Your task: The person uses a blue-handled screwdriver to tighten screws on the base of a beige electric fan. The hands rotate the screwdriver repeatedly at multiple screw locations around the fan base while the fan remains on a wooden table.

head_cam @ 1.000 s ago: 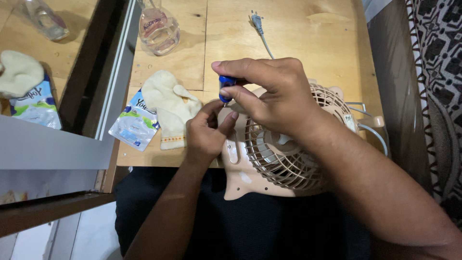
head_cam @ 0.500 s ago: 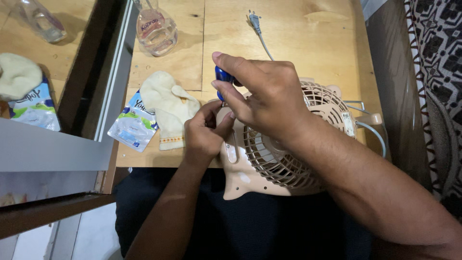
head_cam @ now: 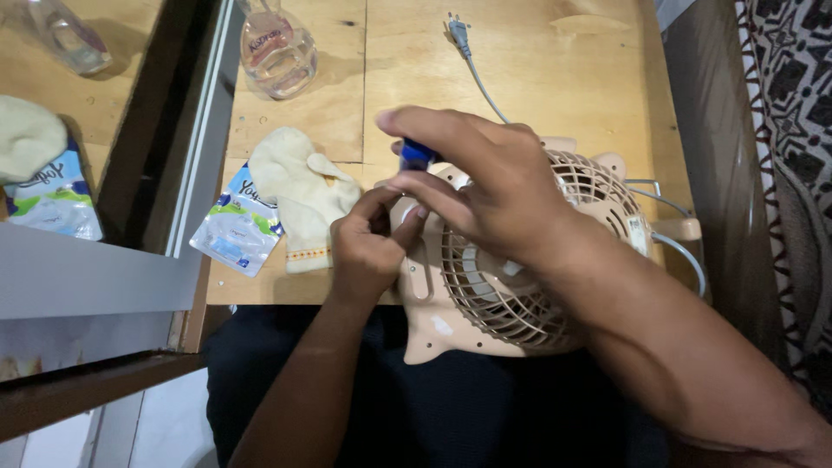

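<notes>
A small beige fan (head_cam: 520, 286) with a round grille lies face up, half on the wooden table (head_cam: 555, 78) and half over my lap. My right hand (head_cam: 485, 186) reaches across its upper left corner and grips the blue handle of a screwdriver (head_cam: 414, 154), its shaft hidden under my fingers. My left hand (head_cam: 368, 247) pinches at the fan's left edge just below that tool, fingertips together on the casing or something too small to make out. The fan's grey cord (head_cam: 477, 69) runs up the table to its plug.
A cream cloth (head_cam: 299, 186) and a small white and blue sachet (head_cam: 236, 224) lie left of my left hand. A clear glass bottle (head_cam: 276, 52) lies at the table's far edge. A mirror panel (head_cam: 87, 173) stands at left. A patterned fabric (head_cam: 789, 130) hangs at right.
My right hand has shifted slightly with the blue screwdriver, turning at the fan's corner. My left hand has stayed pinched at the same spot. The fan has not moved.
</notes>
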